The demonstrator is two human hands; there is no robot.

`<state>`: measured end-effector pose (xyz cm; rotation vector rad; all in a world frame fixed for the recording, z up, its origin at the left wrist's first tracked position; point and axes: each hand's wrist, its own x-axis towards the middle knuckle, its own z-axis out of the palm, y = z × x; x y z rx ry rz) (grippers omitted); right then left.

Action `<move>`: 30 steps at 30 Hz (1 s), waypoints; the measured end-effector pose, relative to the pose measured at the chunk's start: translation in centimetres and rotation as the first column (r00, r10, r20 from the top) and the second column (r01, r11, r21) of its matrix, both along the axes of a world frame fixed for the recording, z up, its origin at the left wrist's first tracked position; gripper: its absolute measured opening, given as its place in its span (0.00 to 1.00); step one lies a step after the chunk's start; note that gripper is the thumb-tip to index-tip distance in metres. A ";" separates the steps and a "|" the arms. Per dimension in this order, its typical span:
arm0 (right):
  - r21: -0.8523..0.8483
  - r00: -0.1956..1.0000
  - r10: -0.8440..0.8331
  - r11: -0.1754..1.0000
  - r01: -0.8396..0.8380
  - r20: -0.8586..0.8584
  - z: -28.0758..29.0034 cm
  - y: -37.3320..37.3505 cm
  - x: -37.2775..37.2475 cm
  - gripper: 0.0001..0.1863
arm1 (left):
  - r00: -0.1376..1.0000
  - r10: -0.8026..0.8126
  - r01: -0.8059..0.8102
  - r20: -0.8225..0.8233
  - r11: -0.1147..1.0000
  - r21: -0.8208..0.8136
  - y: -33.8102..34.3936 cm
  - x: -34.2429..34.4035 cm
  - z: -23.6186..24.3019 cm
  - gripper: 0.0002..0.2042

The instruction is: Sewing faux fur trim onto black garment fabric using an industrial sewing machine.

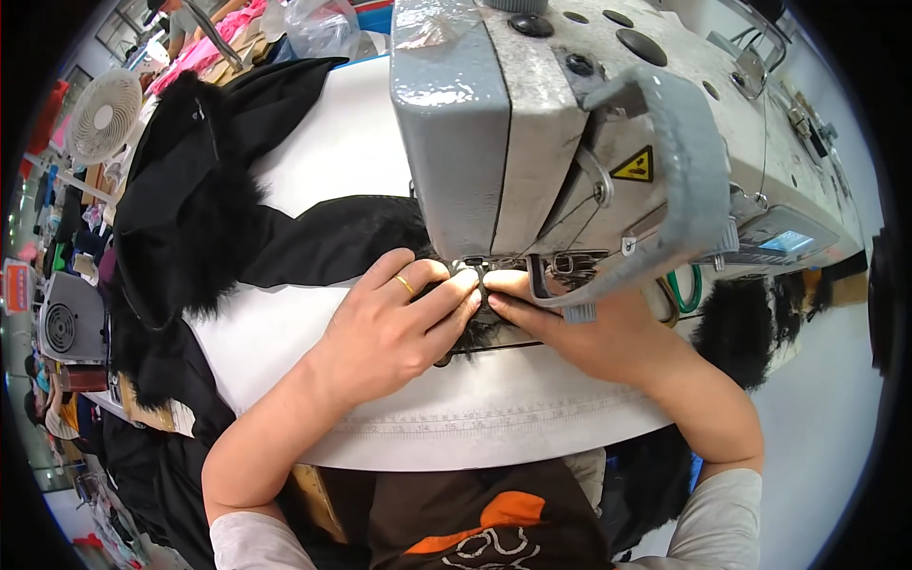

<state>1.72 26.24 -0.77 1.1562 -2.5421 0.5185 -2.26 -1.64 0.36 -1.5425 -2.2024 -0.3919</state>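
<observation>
While black fabric (332,239) points rightward, long axis crosswise, 2 hands (382,332) pinch furry edge at sewing machine (532,123).

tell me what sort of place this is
Probably a garment workshop: an industrial-looking sewing machine stands over black fabric, with pink cloth heaped farther back.
</observation>
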 end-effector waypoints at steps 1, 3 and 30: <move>0.025 1.000 -0.007 1.000 0.007 -0.004 0.2 -0.1 0.0 0.22 | 1.000 0.002 -0.002 0.002 1.000 0.004 0.0 0.0 0.0 0.15; 0.054 1.000 -0.012 0.998 0.013 -0.010 0.3 -0.3 0.0 0.22 | 1.000 0.016 -0.016 0.017 1.000 0.002 0.0 0.0 0.3 0.14; 0.197 0.983 -0.180 0.963 0.186 -0.046 -1.4 1.3 -0.5 0.02 | 0.999 0.032 -0.031 0.010 0.999 -0.040 -0.1 -1.8 0.0 0.13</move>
